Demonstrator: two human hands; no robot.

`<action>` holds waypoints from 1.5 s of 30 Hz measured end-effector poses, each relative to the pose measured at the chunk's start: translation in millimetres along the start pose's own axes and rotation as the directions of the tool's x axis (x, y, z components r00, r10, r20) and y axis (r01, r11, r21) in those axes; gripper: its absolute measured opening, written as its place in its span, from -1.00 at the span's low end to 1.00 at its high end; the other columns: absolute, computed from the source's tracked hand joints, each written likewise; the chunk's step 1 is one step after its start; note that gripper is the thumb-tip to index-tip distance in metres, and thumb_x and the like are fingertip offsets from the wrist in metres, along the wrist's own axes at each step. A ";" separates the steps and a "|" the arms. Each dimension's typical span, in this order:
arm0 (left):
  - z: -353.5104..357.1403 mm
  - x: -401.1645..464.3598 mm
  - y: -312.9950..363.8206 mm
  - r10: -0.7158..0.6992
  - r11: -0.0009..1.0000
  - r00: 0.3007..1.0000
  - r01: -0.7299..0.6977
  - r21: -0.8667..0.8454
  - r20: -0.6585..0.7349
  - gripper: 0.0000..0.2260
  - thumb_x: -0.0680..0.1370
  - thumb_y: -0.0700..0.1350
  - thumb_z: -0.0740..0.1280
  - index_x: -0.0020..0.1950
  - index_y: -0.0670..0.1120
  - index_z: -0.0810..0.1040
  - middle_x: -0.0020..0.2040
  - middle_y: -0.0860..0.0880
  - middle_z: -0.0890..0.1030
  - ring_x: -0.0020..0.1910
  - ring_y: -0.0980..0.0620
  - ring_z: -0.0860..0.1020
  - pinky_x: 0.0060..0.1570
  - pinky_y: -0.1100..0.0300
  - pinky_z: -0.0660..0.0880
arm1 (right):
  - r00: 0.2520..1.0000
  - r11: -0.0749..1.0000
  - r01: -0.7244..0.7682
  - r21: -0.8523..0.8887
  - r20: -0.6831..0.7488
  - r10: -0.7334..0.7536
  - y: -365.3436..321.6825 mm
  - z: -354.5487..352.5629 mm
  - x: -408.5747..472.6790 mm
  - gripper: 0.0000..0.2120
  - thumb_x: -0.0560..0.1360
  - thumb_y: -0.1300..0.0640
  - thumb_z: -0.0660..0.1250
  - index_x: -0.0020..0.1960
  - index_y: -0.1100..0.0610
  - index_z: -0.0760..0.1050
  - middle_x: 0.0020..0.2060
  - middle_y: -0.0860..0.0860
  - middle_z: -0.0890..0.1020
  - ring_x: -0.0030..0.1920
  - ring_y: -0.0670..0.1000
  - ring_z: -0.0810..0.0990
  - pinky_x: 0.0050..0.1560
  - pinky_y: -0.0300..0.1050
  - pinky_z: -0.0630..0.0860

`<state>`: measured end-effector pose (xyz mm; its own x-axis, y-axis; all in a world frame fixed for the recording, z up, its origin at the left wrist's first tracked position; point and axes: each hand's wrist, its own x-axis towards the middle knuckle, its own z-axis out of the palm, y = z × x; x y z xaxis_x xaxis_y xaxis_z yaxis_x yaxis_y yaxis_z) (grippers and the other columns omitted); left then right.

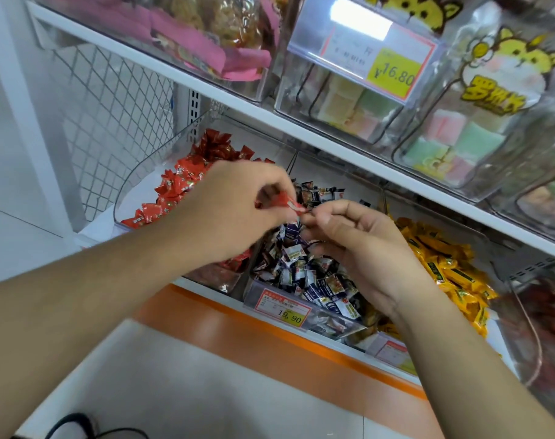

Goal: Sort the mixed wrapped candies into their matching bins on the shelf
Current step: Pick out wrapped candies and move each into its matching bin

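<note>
Over the lower shelf, my left hand (238,204) holds a red wrapped candy (285,202) between its curled fingers. My right hand (355,239) pinches the same candy's right end at its fingertips. Both hands hover above the middle clear bin (301,307), which holds dark blue and white wrapped candies (304,267). To the left, a clear bin (133,182) is filled with red wrapped candies (181,185). On the right lies a bin of yellow wrapped candies (447,264).
The upper shelf (238,103) carries clear bins with pink packets (212,45), pastel sweets (349,106) and a yellow price tag (393,71). A wire mesh panel (111,106) closes the shelf's left side. An orange strip (269,340) runs along the base. Another bin of red items (548,315) stands far right.
</note>
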<state>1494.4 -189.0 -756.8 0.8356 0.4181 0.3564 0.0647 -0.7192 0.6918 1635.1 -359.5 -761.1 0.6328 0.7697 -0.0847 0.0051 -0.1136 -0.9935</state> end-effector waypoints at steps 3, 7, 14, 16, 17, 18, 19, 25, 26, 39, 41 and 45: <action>-19.0 2.2 -15.1 -0.099 0.978 0.986 0.122 0.169 -0.136 -0.80 0.55 -0.07 0.48 0.17 0.10 0.64 -0.04 0.23 0.57 -0.12 0.38 0.54 -0.20 0.56 0.41 | 0.999 0.971 -0.012 -0.238 -0.043 0.002 8.4 -10.3 1.5 -0.88 0.65 0.25 0.33 0.06 0.17 0.65 0.01 0.10 0.74 0.08 0.16 0.71 0.19 0.19 0.63; -14.4 -3.1 -20.8 -0.058 0.948 0.998 0.062 0.312 -0.021 -0.57 0.57 -0.07 0.42 0.43 0.12 0.49 0.41 0.18 0.48 0.37 0.11 0.47 0.33 0.22 0.32 | 0.994 0.769 0.020 -0.639 0.095 0.053 24.3 -2.7 1.7 -0.72 0.65 0.29 0.26 0.01 0.00 0.68 -0.07 -0.11 0.74 -0.01 -0.13 0.70 0.07 -0.09 0.65; 21.5 -11.7 -19.6 0.015 0.927 0.939 -0.142 0.348 0.344 -0.46 0.65 -0.04 0.35 0.60 0.11 0.28 0.59 0.20 0.21 0.57 0.17 0.17 0.54 0.23 0.11 | 0.978 0.369 -0.005 -0.930 0.072 0.195 48.0 -4.2 17.5 -0.81 0.51 0.19 0.42 0.06 -0.04 0.68 -0.10 -0.13 0.71 -0.07 -0.10 0.65 0.03 -0.06 0.65; 21.6 -10.7 -22.5 0.004 0.931 0.936 -0.132 0.340 0.351 -0.47 0.65 -0.07 0.34 0.60 0.09 0.28 0.59 0.20 0.18 0.57 0.19 0.13 0.54 0.23 0.09 | 0.980 0.331 -0.005 -0.943 0.061 0.188 45.8 -6.1 19.6 -0.72 0.48 0.20 0.46 0.16 -0.05 0.66 0.00 -0.11 0.70 0.01 -0.06 0.63 0.07 -0.07 0.62; 21.1 -10.2 -23.4 -0.001 0.935 0.935 -0.124 0.331 0.355 -0.48 0.65 -0.07 0.34 0.60 0.08 0.29 0.59 0.21 0.17 0.57 0.19 0.13 0.54 0.22 0.10 | 0.980 0.322 -0.003 -0.947 0.061 0.189 45.0 -7.3 20.5 -0.66 0.47 0.21 0.47 0.20 -0.06 0.65 0.04 -0.12 0.70 0.05 -0.06 0.62 0.04 -0.15 0.59; 20.6 -10.2 -24.1 -0.002 0.936 0.933 -0.124 0.328 0.359 -0.49 0.65 -0.07 0.33 0.60 0.07 0.30 0.60 0.22 0.16 0.57 0.20 0.14 0.54 0.21 0.11 | 0.980 0.320 -0.006 -0.947 0.058 0.191 44.6 -8.6 21.0 -0.60 0.47 0.21 0.48 0.26 -0.09 0.63 0.07 -0.12 0.69 0.09 -0.06 0.61 0.01 -0.27 0.53; 20.4 -10.3 -24.6 -0.001 0.936 0.933 -0.125 0.328 0.359 -0.50 0.66 -0.07 0.33 0.59 0.06 0.31 0.60 0.22 0.15 0.57 0.20 0.13 0.55 0.20 0.12 | 0.979 0.319 -0.018 -0.948 0.048 0.199 44.5 -10.2 21.8 -0.54 0.47 0.21 0.49 0.32 -0.11 0.60 0.11 -0.12 0.68 0.15 -0.05 0.62 0.02 -0.36 0.47; 22.2 -10.0 -25.2 -0.007 0.934 0.934 -0.121 0.335 0.358 -0.52 0.66 -0.09 0.31 0.58 0.03 0.33 0.60 0.22 0.14 0.57 0.19 0.12 0.54 0.18 0.13 | 0.971 0.318 -0.069 -0.946 0.010 0.240 43.4 -14.0 24.0 -0.37 0.47 0.20 0.53 0.46 -0.16 0.48 0.32 -0.08 0.62 0.30 -0.01 0.58 0.23 -0.26 0.42; 22.3 -10.2 -24.9 -0.009 0.934 0.934 -0.120 0.335 0.358 -0.52 0.66 -0.09 0.31 0.58 0.03 0.33 0.59 0.22 0.14 0.56 0.19 0.13 0.53 0.19 0.14 | 0.973 0.324 -0.063 -0.944 0.014 0.230 44.2 -13.8 23.7 -0.39 0.47 0.21 0.53 0.44 -0.17 0.50 0.29 -0.08 0.63 0.27 -0.02 0.59 0.20 -0.26 0.43; 27.3 -11.7 -27.1 0.012 0.934 0.940 -0.133 0.332 0.342 -0.56 0.64 -0.13 0.31 0.52 0.02 0.38 0.55 0.20 0.19 0.55 0.20 0.13 0.54 0.12 0.22 | 0.973 0.310 -0.004 -0.951 0.068 0.220 45.6 -12.0 22.8 -0.59 0.45 0.23 0.48 0.24 -0.06 0.60 0.05 -0.09 0.69 0.04 -0.04 0.64 0.07 -0.13 0.63; 27.6 -11.8 -27.5 0.015 0.935 0.940 -0.134 0.328 0.340 -0.56 0.63 -0.14 0.32 0.51 0.02 0.39 0.55 0.20 0.20 0.55 0.20 0.13 0.54 0.11 0.22 | 0.970 0.313 -0.027 -0.949 0.051 0.239 44.3 -12.5 24.2 -0.47 0.45 0.22 0.50 0.37 -0.11 0.54 0.16 -0.07 0.67 0.16 0.00 0.62 0.19 -0.10 0.58; 27.4 -12.5 -27.6 0.014 0.937 0.940 -0.132 0.323 0.342 -0.56 0.63 -0.15 0.31 0.52 0.01 0.39 0.55 0.19 0.19 0.54 0.19 0.15 0.52 0.11 0.24 | 0.964 0.318 -0.064 -0.946 0.024 0.266 47.1 -16.6 30.0 -0.29 0.44 0.15 0.56 0.51 -0.16 0.41 0.32 -0.07 0.60 0.29 0.01 0.57 0.25 -0.18 0.50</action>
<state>1497.1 -189.6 -797.5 0.9726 0.1928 0.1298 0.1268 -0.9082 0.3989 1667.1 -352.1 -809.2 0.5925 0.7267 -0.3477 0.6936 -0.6797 -0.2387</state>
